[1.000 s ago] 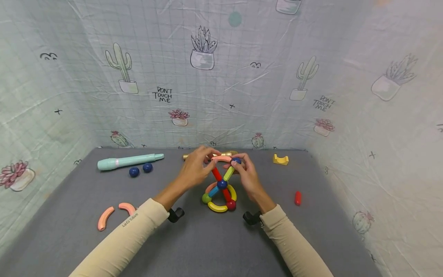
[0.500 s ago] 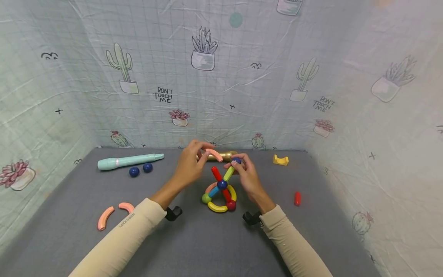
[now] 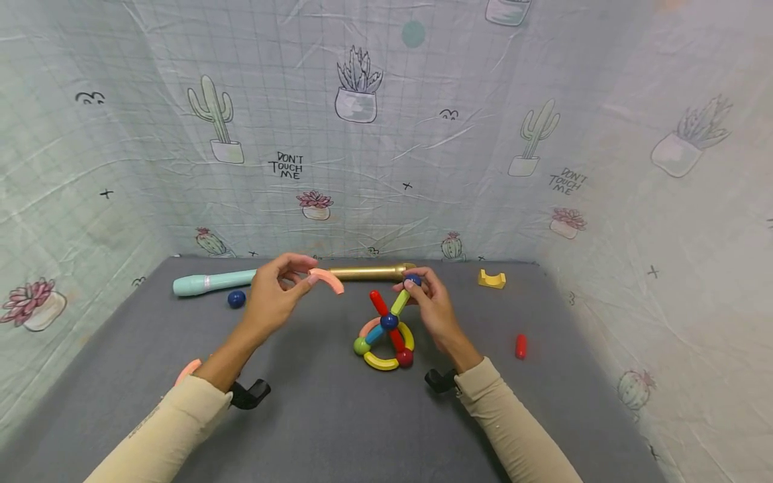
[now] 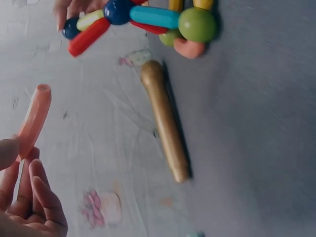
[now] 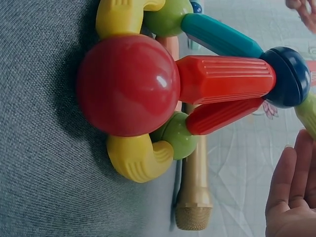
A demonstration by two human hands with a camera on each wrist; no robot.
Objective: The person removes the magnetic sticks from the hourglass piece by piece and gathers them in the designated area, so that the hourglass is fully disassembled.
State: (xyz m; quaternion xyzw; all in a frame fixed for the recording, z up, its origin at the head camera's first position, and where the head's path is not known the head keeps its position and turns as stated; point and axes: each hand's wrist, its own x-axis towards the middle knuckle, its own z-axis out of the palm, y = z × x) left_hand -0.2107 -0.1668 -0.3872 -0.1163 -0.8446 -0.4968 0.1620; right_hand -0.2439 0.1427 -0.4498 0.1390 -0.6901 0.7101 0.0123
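Observation:
A toy structure (image 3: 384, 332) of coloured sticks and balls stands on the grey mat (image 3: 362, 429). It has a yellow ring base, a red ball (image 5: 126, 84), a green ball (image 4: 196, 23) and crossed red and yellow-green sticks. My right hand (image 3: 413, 287) pinches the dark blue ball (image 3: 413, 279) at the top of the yellow-green stick (image 3: 399, 302). My left hand (image 3: 302, 278) is left of the structure, above the mat. It pinches one end of a pink curved piece (image 3: 329, 280), also seen in the left wrist view (image 4: 33, 121), clear of the structure.
A gold tube (image 3: 368, 272) lies behind the structure, by the back wall. A teal tube (image 3: 211, 282) and a blue ball (image 3: 236, 298) are at back left. A yellow block (image 3: 492, 278) and a red piece (image 3: 521, 346) lie to the right. Cloth walls enclose three sides.
My left hand has taken the pink curved piece off the top of the structure and carried it left. The right hand has stayed on the blue ball.

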